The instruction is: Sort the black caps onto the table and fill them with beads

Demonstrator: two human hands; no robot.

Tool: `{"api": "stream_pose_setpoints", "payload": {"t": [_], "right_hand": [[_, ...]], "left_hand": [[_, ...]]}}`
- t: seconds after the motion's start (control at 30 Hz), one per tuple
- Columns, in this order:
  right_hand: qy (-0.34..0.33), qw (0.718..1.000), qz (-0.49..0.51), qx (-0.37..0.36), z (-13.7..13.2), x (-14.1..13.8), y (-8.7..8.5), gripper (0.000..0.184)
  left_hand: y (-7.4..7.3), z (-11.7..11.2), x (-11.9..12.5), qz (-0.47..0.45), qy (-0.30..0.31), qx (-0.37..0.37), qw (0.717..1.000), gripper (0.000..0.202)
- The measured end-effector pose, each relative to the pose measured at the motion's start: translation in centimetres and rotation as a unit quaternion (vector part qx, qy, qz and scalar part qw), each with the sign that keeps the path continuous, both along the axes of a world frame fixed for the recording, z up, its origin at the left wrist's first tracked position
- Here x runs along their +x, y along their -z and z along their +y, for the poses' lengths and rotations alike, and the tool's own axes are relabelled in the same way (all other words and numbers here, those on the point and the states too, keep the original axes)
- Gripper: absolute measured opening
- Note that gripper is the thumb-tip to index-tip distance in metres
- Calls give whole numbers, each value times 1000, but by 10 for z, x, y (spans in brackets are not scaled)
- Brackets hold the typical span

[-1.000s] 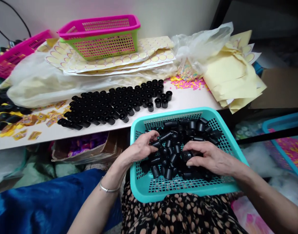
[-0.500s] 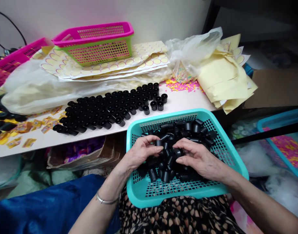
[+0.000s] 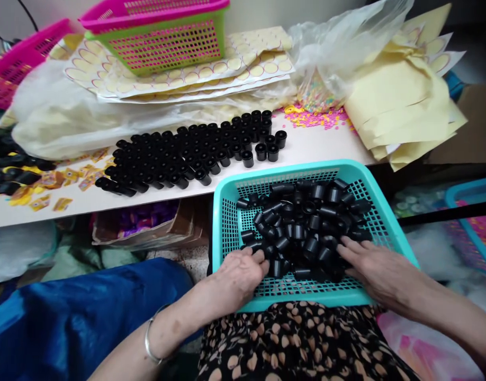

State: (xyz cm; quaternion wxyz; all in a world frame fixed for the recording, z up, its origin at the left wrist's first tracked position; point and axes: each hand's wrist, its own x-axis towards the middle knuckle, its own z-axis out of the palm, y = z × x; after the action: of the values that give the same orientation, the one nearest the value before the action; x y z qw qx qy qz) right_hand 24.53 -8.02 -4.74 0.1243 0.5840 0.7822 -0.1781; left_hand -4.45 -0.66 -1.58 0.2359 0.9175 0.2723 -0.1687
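A turquoise basket sits on my lap, holding a heap of short black cylindrical plastic caps lying at all angles. My left hand is at the near left of the heap, fingers curled down; its fingertips are hidden, and what they hold, if anything, does not show. At the right side of the heap, my right hand rests with fingers stretched out, touching the caps and holding none that I can see. Beyond the basket, many similar black caps stand upright in close rows on a white tabletop.
Behind the rows lie a plastic bag, sticker sheets and a pink-and-green basket. Small pink and yellow beads are scattered at the right, near crumpled yellow paper. A cardboard box stands below the table edge.
Both hands have moved apart, from the middle of the heap to its left and right sides. The caps they held are no longer visible in them. The view has shifted slightly.
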Motion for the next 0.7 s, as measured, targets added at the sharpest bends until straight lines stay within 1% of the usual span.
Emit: {"api": "stream_pose_setpoints", "payload": {"t": [0.07, 0.17, 0.2, 0.27, 0.3, 0.37, 0.43, 0.47, 0.53, 0.57, 0.63, 0.7], "right_hand": [[-3, 999, 14, -32, 12, -8, -1, 50], [0, 997, 41, -63, 28, -17, -8, 62], [-1, 997, 51, -66, 31, -19, -9, 63], [-5, 995, 73, -70, 33, -19, -9, 61], [-7, 994, 85, -66, 33, -18, -8, 58], [-10, 993, 111, -41, 31, -16, -5, 51], [-8, 991, 132, -10, 31, -15, -5, 42], [-5, 990, 141, -1, 32, -16, -7, 36], [-1, 987, 158, 1, 35, -18, -14, 27], [1, 985, 170, -1, 37, -20, -19, 24], [-2, 978, 207, -2, 40, -24, -25, 22], [0, 969, 245, 15, 42, -27, -27, 20]], "left_hand": [[11, 2, 6, 30, -9, 20, 999, 43], [20, 15, 6, 34, -15, -1, 999, 33], [20, 19, 4, 19, -17, -15, 1000, 30], [18, 26, -2, -31, -45, -50, 997, 26], [15, 29, -5, -59, -71, -74, 993, 26], [9, 32, -9, -120, -146, -130, 973, 35], [2, 34, -11, -173, -239, -195, 936, 44], [0, 34, -11, -197, -284, -232, 909, 44], [-3, 34, -11, -237, -367, -315, 843, 43], [-2, 34, -10, -252, -398, -358, 807, 42], [0, 32, -10, -272, -431, -437, 741, 41], [4, 30, -9, -297, -433, -492, 694, 38]]}}
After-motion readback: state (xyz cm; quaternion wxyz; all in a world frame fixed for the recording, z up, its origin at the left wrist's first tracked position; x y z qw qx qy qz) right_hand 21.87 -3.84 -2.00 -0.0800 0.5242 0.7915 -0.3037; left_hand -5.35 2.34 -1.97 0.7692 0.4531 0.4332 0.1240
